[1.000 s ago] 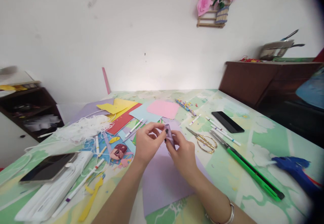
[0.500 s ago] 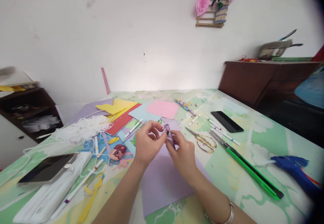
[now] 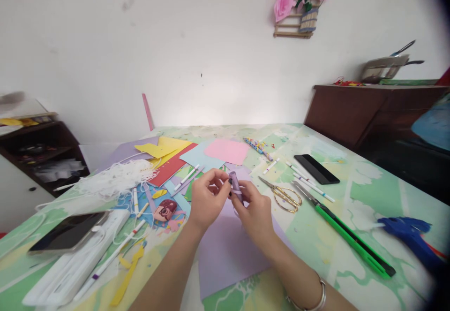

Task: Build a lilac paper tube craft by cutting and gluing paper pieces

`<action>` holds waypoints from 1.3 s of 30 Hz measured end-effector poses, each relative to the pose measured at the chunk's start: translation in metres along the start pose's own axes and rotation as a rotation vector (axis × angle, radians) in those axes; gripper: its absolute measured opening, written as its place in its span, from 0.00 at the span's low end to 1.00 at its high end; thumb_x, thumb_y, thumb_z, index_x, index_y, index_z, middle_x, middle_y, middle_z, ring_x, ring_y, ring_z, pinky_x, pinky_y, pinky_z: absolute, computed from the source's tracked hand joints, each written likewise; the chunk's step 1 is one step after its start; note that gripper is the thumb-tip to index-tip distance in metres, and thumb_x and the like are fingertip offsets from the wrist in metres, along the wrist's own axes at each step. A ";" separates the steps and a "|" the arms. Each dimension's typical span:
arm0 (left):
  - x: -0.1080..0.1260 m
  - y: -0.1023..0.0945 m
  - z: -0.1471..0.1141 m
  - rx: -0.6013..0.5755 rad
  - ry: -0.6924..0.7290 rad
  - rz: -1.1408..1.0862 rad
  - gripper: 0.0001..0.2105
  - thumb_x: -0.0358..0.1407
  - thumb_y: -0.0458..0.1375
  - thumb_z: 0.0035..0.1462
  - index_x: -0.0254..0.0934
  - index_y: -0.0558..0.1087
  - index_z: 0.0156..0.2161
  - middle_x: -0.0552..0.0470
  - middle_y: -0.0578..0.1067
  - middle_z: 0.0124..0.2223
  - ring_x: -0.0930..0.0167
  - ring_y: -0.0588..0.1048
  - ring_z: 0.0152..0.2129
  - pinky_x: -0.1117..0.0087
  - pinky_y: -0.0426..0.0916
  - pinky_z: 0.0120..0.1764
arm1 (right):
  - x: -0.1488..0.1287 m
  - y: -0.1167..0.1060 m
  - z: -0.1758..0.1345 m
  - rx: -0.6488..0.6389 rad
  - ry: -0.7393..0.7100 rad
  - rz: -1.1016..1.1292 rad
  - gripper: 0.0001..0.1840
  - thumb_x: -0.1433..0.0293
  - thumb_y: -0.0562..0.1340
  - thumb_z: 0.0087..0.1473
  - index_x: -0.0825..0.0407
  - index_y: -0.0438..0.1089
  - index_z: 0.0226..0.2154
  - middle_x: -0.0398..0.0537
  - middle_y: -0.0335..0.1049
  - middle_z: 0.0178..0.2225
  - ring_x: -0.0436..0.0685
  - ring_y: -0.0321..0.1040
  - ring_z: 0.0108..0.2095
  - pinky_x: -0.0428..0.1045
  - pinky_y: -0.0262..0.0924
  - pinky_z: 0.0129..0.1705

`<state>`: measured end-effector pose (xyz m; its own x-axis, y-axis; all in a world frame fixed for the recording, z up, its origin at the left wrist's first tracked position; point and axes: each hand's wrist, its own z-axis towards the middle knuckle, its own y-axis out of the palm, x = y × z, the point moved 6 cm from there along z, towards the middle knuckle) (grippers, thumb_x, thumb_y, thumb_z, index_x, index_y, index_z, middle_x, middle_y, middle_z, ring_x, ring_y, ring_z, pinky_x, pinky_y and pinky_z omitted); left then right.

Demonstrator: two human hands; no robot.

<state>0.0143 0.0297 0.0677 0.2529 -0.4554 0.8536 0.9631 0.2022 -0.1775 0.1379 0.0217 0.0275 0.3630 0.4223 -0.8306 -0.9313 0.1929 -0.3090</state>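
Observation:
A small roll of purple paper (image 3: 233, 178) stands tilted between my two hands, above a sheet of purple paper (image 3: 228, 264) lying on the table. My right hand (image 3: 255, 210) is closed around the roll's lower part, thumb on the near side. From the left, my left hand (image 3: 210, 201) pinches at the roll's upper side, its thumb and fingertips pressed together there. The fingers partly cover the roll. Right of my hands lie gold-handled scissors (image 3: 283, 196) and a green utility knife (image 3: 351, 236).
A black phone (image 3: 316, 169), several markers (image 3: 311, 182) and a blue glue gun (image 3: 408, 231) lie on the right. Leftward are tangled white cord (image 3: 116, 179), another phone (image 3: 68, 231), a white power strip (image 3: 75, 259) and paper scraps. Coloured sheets (image 3: 227, 151) lie at the back, before the wall.
The fingers have shifted slightly on the purple roll, which now stands a little more upright. The whole view has moved by a few pixels; the things on the table stay put.

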 end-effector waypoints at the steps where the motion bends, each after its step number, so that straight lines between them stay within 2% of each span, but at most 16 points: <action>1: -0.001 0.000 0.000 0.004 -0.009 -0.002 0.02 0.32 0.57 0.47 0.35 0.70 0.28 0.54 0.70 0.24 0.76 0.68 0.20 0.77 0.65 0.22 | 0.000 0.000 0.000 0.004 -0.004 0.001 0.08 0.70 0.57 0.52 0.50 0.67 0.37 0.41 0.73 0.27 0.50 0.67 0.24 0.43 0.57 0.25; 5: -0.005 -0.002 0.001 0.011 -0.031 -0.006 0.03 0.33 0.58 0.47 0.35 0.71 0.27 0.54 0.71 0.24 0.76 0.69 0.19 0.77 0.66 0.22 | 0.001 0.000 0.001 0.008 -0.006 0.013 0.08 0.69 0.57 0.52 0.50 0.66 0.37 0.42 0.73 0.27 0.51 0.69 0.25 0.43 0.58 0.25; 11: -0.013 -0.001 0.005 -0.042 -0.043 -0.090 0.03 0.33 0.59 0.48 0.34 0.71 0.28 0.54 0.71 0.25 0.76 0.69 0.21 0.77 0.66 0.24 | 0.001 0.000 0.001 -0.002 -0.011 -0.007 0.10 0.70 0.57 0.51 0.49 0.66 0.38 0.42 0.74 0.28 0.51 0.70 0.25 0.42 0.58 0.24; 27: -0.009 0.002 0.005 -0.080 -0.072 -0.178 0.03 0.31 0.59 0.47 0.34 0.69 0.27 0.57 0.69 0.23 0.79 0.67 0.17 0.81 0.62 0.17 | -0.001 0.000 0.000 0.009 -0.059 -0.042 0.09 0.70 0.57 0.52 0.50 0.67 0.38 0.41 0.73 0.26 0.51 0.71 0.26 0.42 0.59 0.28; 35: -0.013 0.002 0.004 -0.075 -0.060 -0.146 0.02 0.31 0.59 0.48 0.34 0.70 0.28 0.55 0.70 0.25 0.77 0.70 0.21 0.78 0.67 0.22 | 0.002 0.002 0.000 -0.010 0.005 0.028 0.08 0.70 0.57 0.52 0.49 0.65 0.37 0.40 0.74 0.26 0.50 0.70 0.23 0.42 0.58 0.23; 39: -0.013 0.001 0.004 -0.085 -0.042 -0.136 0.02 0.31 0.58 0.49 0.34 0.70 0.30 0.54 0.71 0.27 0.77 0.70 0.22 0.79 0.65 0.22 | 0.003 0.001 -0.001 0.001 0.002 0.003 0.08 0.69 0.57 0.52 0.48 0.65 0.38 0.40 0.73 0.26 0.50 0.68 0.22 0.42 0.58 0.23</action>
<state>0.0120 0.0391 0.0587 0.1178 -0.4367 0.8919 0.9929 0.0668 -0.0984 0.1377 0.0221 0.0241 0.3600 0.4215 -0.8323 -0.9324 0.1927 -0.3057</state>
